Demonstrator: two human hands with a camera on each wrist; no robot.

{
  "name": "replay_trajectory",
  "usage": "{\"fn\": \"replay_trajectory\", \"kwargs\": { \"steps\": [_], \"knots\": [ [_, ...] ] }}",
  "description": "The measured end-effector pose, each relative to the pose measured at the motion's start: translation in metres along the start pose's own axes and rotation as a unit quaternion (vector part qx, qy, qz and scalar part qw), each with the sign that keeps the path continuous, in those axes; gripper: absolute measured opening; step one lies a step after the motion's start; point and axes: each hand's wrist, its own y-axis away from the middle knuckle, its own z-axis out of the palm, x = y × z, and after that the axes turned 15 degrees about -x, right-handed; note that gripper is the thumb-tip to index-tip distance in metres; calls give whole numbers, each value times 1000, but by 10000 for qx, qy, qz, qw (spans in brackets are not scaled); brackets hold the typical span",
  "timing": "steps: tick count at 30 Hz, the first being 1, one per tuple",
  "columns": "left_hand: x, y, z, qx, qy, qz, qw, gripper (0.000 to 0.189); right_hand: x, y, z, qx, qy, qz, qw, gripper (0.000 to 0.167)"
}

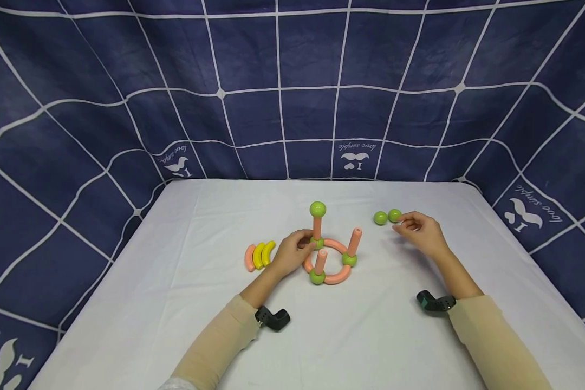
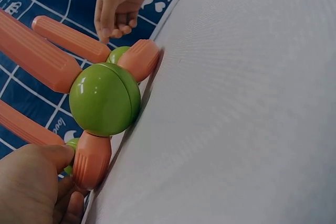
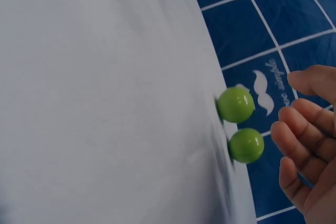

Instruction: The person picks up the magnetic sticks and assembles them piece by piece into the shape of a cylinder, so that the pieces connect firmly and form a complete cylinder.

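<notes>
A ring of curved orange pieces point(image 1: 338, 275) joined by green balls lies on the table, with three orange rods point(image 1: 354, 242) standing up from the balls. The back-left rod carries another green ball point(image 1: 318, 209) on top. My left hand point(image 1: 292, 252) grips the ring's back-left green joint ball point(image 1: 317, 243) between thumb and fingers; in the left wrist view the thumb point(image 2: 58, 156) covers part of that ball. Over at the right, my right hand point(image 1: 423, 233) is beside two loose green balls point(image 3: 247, 145), its fingers loosely bent and nothing held.
Left of the ring lie two yellow curved pieces point(image 1: 258, 255) and one orange curved piece point(image 1: 249, 258), side by side. A white cloth point(image 1: 200, 325) covers the table. Behind it and at both sides hangs a dark blue checked curtain point(image 1: 307, 114).
</notes>
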Motion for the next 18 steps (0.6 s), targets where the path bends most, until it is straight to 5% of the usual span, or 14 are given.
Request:
{"fn": "replay_trajectory", "kwargs": {
  "steps": [18],
  "knots": [
    [1, 1, 0, 17, -83, 22, 10000, 35, 30, -32, -6, 175, -125, 819, 9964, 45]
  ]
}}
